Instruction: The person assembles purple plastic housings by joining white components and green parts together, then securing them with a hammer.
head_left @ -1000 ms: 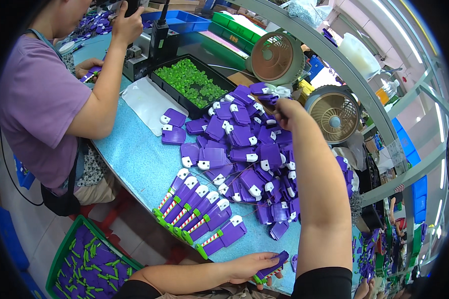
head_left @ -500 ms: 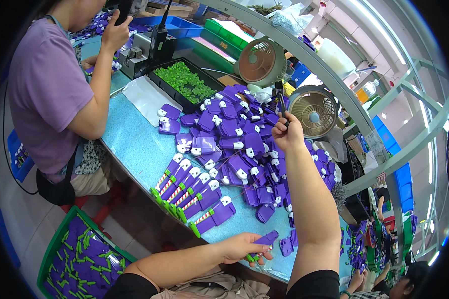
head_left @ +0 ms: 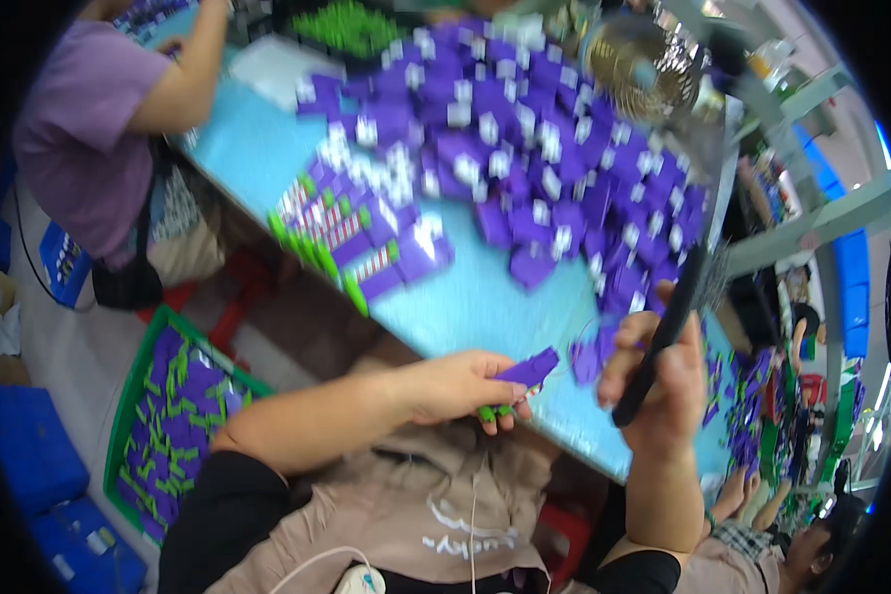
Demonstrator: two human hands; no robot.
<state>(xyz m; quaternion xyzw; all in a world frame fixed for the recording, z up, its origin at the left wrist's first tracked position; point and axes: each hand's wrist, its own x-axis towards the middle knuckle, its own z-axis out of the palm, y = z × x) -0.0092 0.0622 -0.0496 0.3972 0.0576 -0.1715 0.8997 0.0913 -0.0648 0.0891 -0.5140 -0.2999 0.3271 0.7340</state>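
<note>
My left hand [head_left: 460, 386] is closed around a purple plastic piece [head_left: 531, 368] with a green end, held just off the table's near edge. A bit of red-and-white stripe shows at its side. To the right, my right hand [head_left: 671, 391] grips a long black stick-shaped tool [head_left: 663, 342], tilted with its upper end away from me. Motion blur hides the tool's tip and exact kind. Left of centre lies a row of purple pieces with striped strips and green ends [head_left: 371, 262]. Beyond them spreads a heap of purple and white pieces [head_left: 465, 148].
A green-rimmed crate [head_left: 117, 445] with purple and green parts stands at lower left. A black tray of green bits [head_left: 346, 28] and a round fan [head_left: 643, 74] are at the back. Another person [head_left: 89, 119] works at the left of the blue table [head_left: 238, 129].
My right hand has come back from the far side of the heap toward me, with the black tool in it. My left hand still holds the purple piece. The view has shifted and blurred.
</note>
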